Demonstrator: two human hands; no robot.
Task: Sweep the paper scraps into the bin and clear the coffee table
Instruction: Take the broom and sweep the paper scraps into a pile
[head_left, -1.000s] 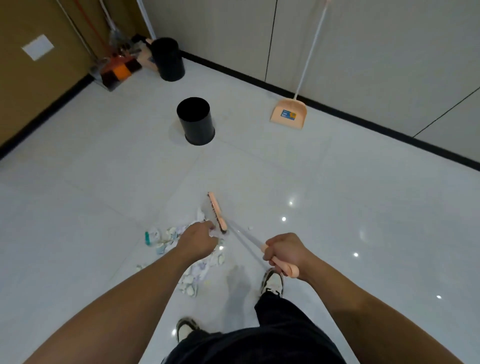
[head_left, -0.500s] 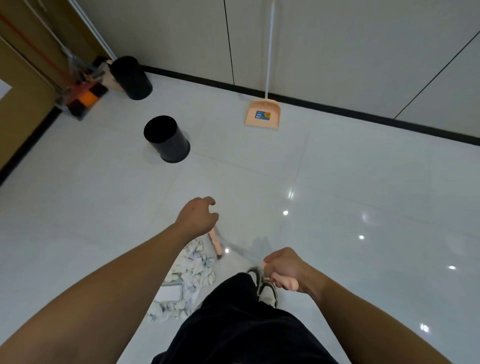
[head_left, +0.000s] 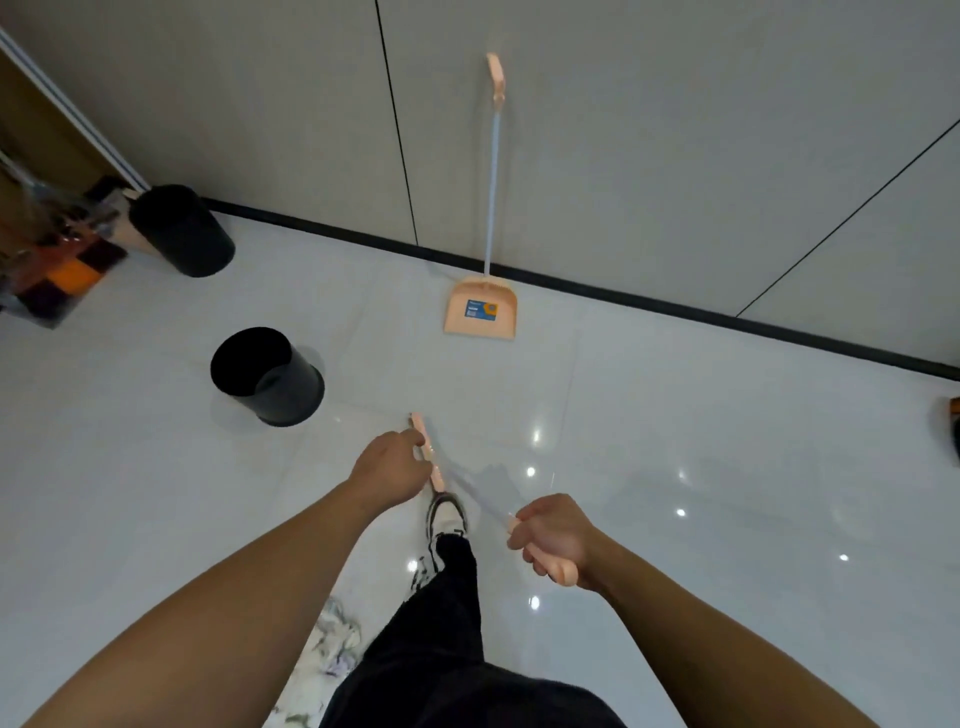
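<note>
- Where the head view looks down on the glossy white floor, the near black bin serves as landmark: upright, mouth open.
- Right hand: right of and nearer the person than the bin; fingers curled tight round the peach grip of the broom.
- Broom: head on the floor just right of the bin, shaft slanting back to the right hand.
- Left hand: right of the bin, at the broom head; fingers loosely curled, and I cannot tell whether they touch it.
- Paper scraps: heaped on the floor, well nearer the person than the bin, beside the black trouser leg.
- Dustpan: beyond and right of the bin, handle against the wall.
- Second black bin: beyond the landmark, by the wall.
</note>
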